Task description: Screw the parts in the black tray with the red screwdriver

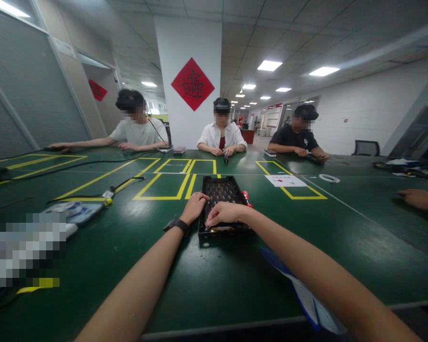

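Observation:
A black open case (209,235) with rows of small shiny pieces inside lies on the green table right in front of me. My left hand (195,206) rests at its left wall, fingers bent over the rim. Inside the near left corner, my right hand (224,213) is closed in a pinch. Whatever its fingertips hold is too small and hidden to name. A brass-coloured strip (221,229) lies along the case's near end, beneath my right hand. Red round parts (247,195) show against the right side of the case.
Yellow tape (160,198) marks boxes on the table. A printed paper sheet (285,181) and a white ring (329,178) lie right of the case. Cables and a plastic bag (80,211) are at left. Three people sit opposite; another person's hand (419,199) rests far right.

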### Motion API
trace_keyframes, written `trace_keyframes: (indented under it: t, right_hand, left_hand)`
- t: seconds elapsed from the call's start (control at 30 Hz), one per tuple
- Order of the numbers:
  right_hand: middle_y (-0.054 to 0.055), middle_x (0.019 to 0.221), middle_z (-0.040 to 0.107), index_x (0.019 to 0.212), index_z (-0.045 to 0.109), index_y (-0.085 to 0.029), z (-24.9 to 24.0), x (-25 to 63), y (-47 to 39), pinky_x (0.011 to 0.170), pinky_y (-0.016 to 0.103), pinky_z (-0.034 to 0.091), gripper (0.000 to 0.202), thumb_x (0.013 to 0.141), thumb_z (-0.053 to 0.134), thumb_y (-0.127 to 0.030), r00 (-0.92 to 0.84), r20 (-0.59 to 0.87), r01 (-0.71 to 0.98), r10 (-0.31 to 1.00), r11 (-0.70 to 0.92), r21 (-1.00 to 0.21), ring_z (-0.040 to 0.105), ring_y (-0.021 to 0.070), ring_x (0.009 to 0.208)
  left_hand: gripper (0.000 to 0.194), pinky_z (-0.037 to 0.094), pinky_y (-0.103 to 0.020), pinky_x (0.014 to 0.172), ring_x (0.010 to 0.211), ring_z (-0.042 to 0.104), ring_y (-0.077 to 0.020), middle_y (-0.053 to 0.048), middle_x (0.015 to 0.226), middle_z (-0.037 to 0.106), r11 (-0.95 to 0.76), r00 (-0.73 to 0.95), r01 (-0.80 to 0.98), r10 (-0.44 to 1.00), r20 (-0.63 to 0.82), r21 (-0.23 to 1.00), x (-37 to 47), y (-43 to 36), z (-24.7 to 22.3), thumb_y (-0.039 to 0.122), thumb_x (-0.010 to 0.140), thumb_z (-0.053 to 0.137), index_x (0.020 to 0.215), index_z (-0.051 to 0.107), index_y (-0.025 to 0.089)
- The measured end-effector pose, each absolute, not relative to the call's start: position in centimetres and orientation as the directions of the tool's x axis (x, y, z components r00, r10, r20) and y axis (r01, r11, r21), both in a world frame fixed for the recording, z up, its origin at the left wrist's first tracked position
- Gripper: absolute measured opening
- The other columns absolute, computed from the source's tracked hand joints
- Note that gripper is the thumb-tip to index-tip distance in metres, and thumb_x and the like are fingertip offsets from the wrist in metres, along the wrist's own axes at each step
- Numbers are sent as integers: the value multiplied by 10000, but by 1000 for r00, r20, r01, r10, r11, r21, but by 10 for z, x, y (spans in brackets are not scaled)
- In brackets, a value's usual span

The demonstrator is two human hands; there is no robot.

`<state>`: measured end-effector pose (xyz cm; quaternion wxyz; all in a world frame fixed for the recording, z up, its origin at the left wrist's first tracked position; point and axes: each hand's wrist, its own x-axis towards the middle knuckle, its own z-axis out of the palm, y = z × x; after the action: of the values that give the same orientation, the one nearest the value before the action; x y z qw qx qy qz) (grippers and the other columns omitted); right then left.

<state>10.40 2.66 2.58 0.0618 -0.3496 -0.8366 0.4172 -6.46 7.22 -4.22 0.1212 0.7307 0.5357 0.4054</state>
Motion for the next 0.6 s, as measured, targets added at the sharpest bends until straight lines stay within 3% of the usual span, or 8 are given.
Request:
trace_keyframes:
  t: [0.6]
  right_hand:
    - [2, 699, 691, 733, 722, -140, 33, 101, 29, 679, 186, 440, 133, 640, 628, -148, -712, -234, 599, 662, 399, -694, 603, 119, 691]
  left_hand:
    - [324, 345, -337, 974, 1023, 484, -189, -58, 954, 621, -391, 102, 691, 885, 454, 608, -62, 67, -37, 134, 719, 342, 818, 650, 145]
